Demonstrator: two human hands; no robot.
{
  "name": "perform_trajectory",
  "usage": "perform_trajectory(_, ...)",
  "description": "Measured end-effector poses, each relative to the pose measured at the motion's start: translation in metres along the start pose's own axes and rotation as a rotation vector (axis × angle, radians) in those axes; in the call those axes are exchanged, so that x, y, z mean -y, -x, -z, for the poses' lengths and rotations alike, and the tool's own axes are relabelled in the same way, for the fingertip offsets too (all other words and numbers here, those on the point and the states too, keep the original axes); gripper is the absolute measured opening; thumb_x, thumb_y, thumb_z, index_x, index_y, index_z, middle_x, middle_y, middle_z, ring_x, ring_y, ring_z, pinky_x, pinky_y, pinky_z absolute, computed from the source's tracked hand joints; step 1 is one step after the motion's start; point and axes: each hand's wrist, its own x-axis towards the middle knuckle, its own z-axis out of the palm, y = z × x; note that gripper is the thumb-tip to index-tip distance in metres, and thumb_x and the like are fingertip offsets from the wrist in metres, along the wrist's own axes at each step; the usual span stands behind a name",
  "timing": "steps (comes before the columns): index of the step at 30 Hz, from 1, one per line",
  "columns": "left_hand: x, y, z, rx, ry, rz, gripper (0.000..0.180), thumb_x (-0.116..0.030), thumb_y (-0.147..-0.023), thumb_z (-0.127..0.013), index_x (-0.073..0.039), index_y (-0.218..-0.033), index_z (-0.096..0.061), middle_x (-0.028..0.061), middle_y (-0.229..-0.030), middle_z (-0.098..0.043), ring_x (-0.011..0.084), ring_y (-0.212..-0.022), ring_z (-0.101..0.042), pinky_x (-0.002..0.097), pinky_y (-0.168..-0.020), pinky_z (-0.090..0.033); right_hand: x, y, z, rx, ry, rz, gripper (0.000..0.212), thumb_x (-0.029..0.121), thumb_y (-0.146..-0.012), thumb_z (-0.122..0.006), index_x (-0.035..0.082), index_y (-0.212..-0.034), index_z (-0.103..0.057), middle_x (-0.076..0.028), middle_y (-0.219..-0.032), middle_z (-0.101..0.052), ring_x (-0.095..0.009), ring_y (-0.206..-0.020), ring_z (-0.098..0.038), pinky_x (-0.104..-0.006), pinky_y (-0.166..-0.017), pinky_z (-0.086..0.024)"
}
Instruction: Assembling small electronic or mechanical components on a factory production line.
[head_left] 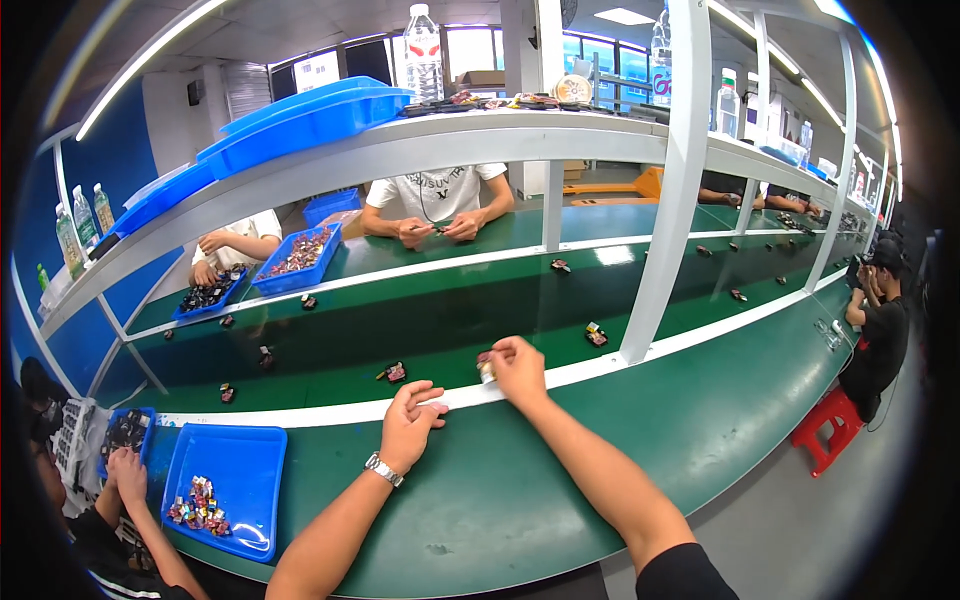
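While lamps (150,69) light green benchtops (560,500), left hand (406,425) hangs loose; right hand (520,370) pinches component (487,369).

A clear bottle (424,72) beside stacked blue trays (305,122) on a white shelf (455,131); red stool (829,422) at right.

The tabletop (560,490) is plain green. At 8 o'clock, the tray (235,455) is solid blue. At 7 o'clock, the watch (384,469) is silver. The held part (487,368) shows dark red and white.
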Motion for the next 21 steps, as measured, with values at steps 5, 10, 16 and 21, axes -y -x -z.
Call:
perform_trajectory(5, 0.005, 0.0, 0.006, 0.013, -0.019, 0.021, 0.03, -0.002, -0.091, -0.055, 0.003, -0.121, -0.05, 0.0169, -0.117, -0.063, 0.0204, -0.095, -0.066, 0.031, -0.078, -0.056, -0.032, -0.04, 0.031, -0.034, 0.526, 0.016, 0.023, 0.02, -0.081, -0.07, 0.001, -0.093, -0.066, -0.015, -0.089, -0.067, -0.03, -0.088, -0.065, -0.0403, -0.079, -0.052)
perform_trajectory(10, 0.006, 0.002, 0.01, 0.0, -0.015, 0.044, 0.025, -0.002, -0.092, -0.055, 0.003, -0.116, -0.054, 0.0144, -0.11, -0.066, 0.017, -0.092, -0.066, 0.0286, -0.077, -0.055, -0.048, -0.067, 0.077, -0.109, 1.4, -0.085, 0.046, 0.019, -0.077, -0.064, -0.007, -0.115, -0.055, -0.026, -0.114, -0.053, -0.04, -0.107, -0.054, -0.0488, -0.086, -0.046)
perform_trajectory(16, 0.007, -0.003, 0.007, 0.01, -0.004, 0.035, 0.023, -0.004, -0.093, -0.056, 0.003, -0.114, -0.056, 0.0132, -0.107, -0.067, 0.0165, -0.089, -0.066, 0.0282, -0.076, -0.055, -0.089, -0.098, 0.103, -0.067, 1.341, -0.235, 0.049, 0.019, -0.084, -0.061, -0.01, -0.121, -0.048, -0.025, -0.108, -0.06, -0.032, -0.095, -0.065, -0.039, -0.081, -0.055)
perform_trajectory(21, 0.004, -0.006, 0.018, -0.07, -0.072, 0.045, 0.022, -0.01, -0.096, -0.054, 0.002, -0.114, -0.056, 0.0135, -0.105, -0.067, 0.0158, -0.084, -0.066, 0.0271, -0.07, -0.054, -0.021, -0.057, 0.088, 0.171, 0.905, 0.141, 0.053, 0.004, -0.08, -0.067, -0.005, -0.127, -0.044, -0.026, -0.104, -0.061, -0.039, -0.098, -0.062, -0.0406, -0.085, -0.053)
